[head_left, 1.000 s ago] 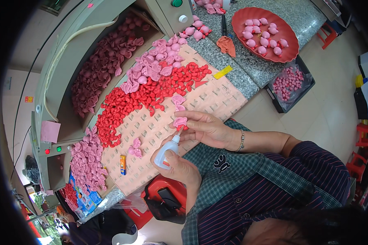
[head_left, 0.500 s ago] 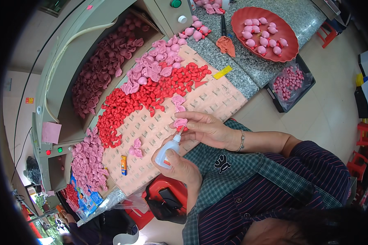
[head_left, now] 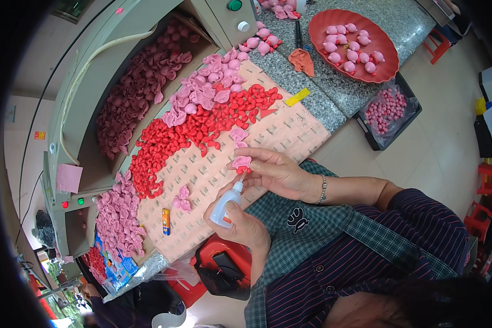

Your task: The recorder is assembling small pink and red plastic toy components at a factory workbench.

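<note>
My left hand [head_left: 245,225] is wrapped round a small white squeeze bottle [head_left: 224,208] with a narrow nozzle, tilted upward. The nozzle tip points at the red end of a pink cupped piece [head_left: 241,162], touching or very near it. My right hand [head_left: 281,174], with a bracelet at the wrist, pinches that piece between thumb and fingers. Just beyond it, more pink cupped pieces [head_left: 238,134] lie on the peach patterned mat [head_left: 270,131]. Small red pieces [head_left: 202,121] are heaped along the mat's far side.
Pink pieces [head_left: 120,216] pile at left and inside a grey machine [head_left: 71,126]. A red scalloped plate [head_left: 385,63] bears pink rounded figures. Below it stands a black tray [head_left: 374,143] with bagged pink balls. An orange-and-blue small box [head_left: 165,221] lies on the mat; red stools [head_left: 489,177] stand right.
The pink piece and the bottle's nozzle have shifted very slightly against each other, and the red end shows a little more. Both hands keep their hold.
</note>
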`<state>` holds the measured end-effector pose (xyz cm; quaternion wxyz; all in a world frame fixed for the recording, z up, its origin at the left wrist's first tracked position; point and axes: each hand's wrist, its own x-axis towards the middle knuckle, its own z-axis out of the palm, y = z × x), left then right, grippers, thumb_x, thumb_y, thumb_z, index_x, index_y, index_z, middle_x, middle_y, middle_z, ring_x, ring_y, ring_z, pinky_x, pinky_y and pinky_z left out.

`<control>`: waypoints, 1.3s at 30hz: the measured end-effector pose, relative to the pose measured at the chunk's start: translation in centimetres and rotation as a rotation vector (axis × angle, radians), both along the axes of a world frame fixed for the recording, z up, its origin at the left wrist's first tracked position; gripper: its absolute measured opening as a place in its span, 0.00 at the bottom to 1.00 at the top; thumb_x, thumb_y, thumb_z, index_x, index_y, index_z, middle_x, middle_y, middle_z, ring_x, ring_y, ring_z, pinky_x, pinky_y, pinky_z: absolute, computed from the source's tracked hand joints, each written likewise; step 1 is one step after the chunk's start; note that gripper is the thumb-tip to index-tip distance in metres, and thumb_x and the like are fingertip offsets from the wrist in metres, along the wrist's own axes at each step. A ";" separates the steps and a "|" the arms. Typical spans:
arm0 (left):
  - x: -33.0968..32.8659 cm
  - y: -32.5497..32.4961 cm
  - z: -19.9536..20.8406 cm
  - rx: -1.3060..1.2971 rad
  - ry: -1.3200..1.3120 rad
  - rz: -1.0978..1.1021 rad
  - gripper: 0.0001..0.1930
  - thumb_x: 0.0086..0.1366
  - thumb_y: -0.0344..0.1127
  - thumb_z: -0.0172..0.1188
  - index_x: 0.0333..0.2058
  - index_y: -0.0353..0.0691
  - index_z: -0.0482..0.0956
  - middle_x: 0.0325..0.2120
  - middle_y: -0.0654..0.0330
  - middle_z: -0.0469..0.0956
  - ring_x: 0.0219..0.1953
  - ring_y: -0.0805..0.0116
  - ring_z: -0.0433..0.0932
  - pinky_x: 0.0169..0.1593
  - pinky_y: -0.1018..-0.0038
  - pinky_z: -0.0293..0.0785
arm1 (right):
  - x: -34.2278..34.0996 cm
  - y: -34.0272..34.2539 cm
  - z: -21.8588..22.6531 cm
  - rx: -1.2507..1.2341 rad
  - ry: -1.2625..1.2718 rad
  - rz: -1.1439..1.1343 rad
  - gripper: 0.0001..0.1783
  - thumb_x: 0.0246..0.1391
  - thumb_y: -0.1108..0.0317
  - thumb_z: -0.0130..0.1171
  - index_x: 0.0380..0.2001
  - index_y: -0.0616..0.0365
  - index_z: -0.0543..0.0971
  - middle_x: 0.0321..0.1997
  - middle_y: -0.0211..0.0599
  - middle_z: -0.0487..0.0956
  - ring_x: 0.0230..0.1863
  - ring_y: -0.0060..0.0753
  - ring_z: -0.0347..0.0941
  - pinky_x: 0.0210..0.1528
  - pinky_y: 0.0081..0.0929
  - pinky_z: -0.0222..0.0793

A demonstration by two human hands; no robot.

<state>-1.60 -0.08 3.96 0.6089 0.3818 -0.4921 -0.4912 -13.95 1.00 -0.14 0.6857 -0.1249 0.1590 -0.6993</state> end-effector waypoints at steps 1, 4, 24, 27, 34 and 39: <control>0.0 0.1 0.1 0.008 0.014 0.004 0.13 0.69 0.30 0.53 0.45 0.29 0.63 0.42 0.42 0.76 0.44 0.52 0.80 0.51 0.59 0.78 | 0.0 0.0 0.2 0.005 0.006 -0.003 0.24 0.68 0.69 0.48 0.66 0.58 0.64 0.61 0.43 0.72 0.57 0.33 0.73 0.62 0.35 0.69; 0.0 0.1 0.2 0.012 0.009 0.009 0.13 0.68 0.30 0.53 0.45 0.30 0.63 0.42 0.42 0.76 0.44 0.51 0.80 0.52 0.58 0.78 | 0.0 0.0 0.2 0.005 0.006 -0.008 0.24 0.68 0.69 0.48 0.66 0.58 0.64 0.61 0.43 0.73 0.57 0.33 0.73 0.61 0.34 0.69; 0.2 0.2 0.4 -0.090 -0.164 0.024 0.15 0.69 0.32 0.56 0.45 0.28 0.63 0.44 0.40 0.75 0.44 0.51 0.80 0.49 0.59 0.80 | -0.1 -0.1 -0.1 -0.006 -0.017 0.020 0.25 0.69 0.68 0.48 0.67 0.56 0.63 0.62 0.46 0.71 0.60 0.35 0.72 0.63 0.36 0.68; 0.1 0.2 0.4 -0.095 -0.168 0.022 0.15 0.69 0.32 0.56 0.45 0.27 0.63 0.43 0.40 0.75 0.44 0.51 0.80 0.49 0.59 0.80 | -0.2 -0.1 0.0 0.000 -0.007 0.017 0.25 0.68 0.68 0.48 0.67 0.56 0.63 0.63 0.46 0.71 0.59 0.36 0.72 0.63 0.36 0.68; -0.2 0.1 0.9 0.034 0.071 0.018 0.17 0.70 0.37 0.56 0.46 0.28 0.64 0.43 0.42 0.75 0.45 0.51 0.79 0.52 0.58 0.78 | -0.3 -0.2 0.5 -0.004 -0.047 0.054 0.27 0.68 0.66 0.50 0.68 0.57 0.61 0.63 0.47 0.71 0.60 0.38 0.72 0.64 0.38 0.67; 0.3 -0.4 -0.5 0.055 0.025 0.043 0.24 0.69 0.46 0.59 0.51 0.31 0.65 0.45 0.46 0.75 0.47 0.56 0.79 0.53 0.64 0.77 | -0.1 -0.1 0.8 -0.004 -0.008 0.057 0.27 0.68 0.66 0.49 0.67 0.58 0.61 0.63 0.48 0.71 0.63 0.38 0.69 0.66 0.39 0.65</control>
